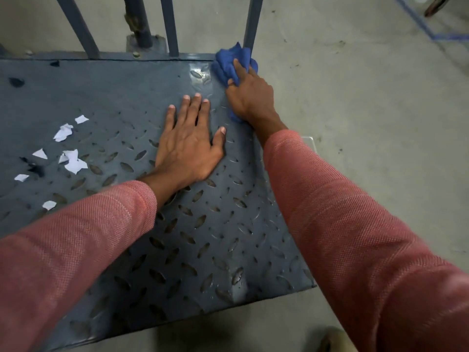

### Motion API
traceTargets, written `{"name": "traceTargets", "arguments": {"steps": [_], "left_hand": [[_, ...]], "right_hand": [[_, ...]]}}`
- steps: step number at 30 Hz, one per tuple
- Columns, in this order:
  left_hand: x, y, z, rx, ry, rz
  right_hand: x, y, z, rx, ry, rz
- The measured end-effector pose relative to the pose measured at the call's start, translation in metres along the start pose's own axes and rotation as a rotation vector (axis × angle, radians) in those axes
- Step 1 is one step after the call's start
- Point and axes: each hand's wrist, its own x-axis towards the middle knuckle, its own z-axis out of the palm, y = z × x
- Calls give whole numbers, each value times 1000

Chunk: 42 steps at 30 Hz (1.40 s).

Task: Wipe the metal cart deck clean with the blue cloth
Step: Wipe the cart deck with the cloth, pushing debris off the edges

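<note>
The grey metal cart deck (208,237) has a raised diamond tread and fills most of the view. A bunched blue cloth (228,64) lies at the deck's far right corner, by an upright bar. My right hand (250,97) is shut on the cloth and presses it onto the deck, index finger stretched over it. My left hand (189,143) lies flat and open on the deck just left of the right hand, fingers spread, holding nothing.
Several torn white paper scraps (72,158) are scattered on the deck's left part, with dark smudges (35,168) among them. Grey upright bars (170,26) rise along the far edge. Concrete floor (368,110) lies to the right, with blue tape (431,34) at the far right.
</note>
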Motion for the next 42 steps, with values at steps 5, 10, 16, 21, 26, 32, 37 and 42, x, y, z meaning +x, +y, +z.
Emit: {"name": "traceTargets", "arguments": {"steps": [5,10,16,21,26,32,37,42], "left_hand": [[-8,2,-7,-38,-18,-7],[-39,-3,-12,-47,-34,-12],[-93,-15,-14,-68,-36,28],[-143,-27,-13,-71,-64,72],[-181,-43,-22,-53,-87,147],[-232,-54,-21,-65,16,40],[-233,-73,-26,-105,12,18],[-226,-104,-33,-97,28,-24]], "right_hand": [[-60,9,0,-2,24,-12],[-137,0,4,-43,60,-30],[-191,-27,7,-12,2,-40],[-220,-38,5,8,-22,-57],[-263,-45,8,4,19,32],[-324,-55,14,-7,110,174],[-345,-98,28,-15,54,93],[-311,-113,30,10,-94,-196]]}}
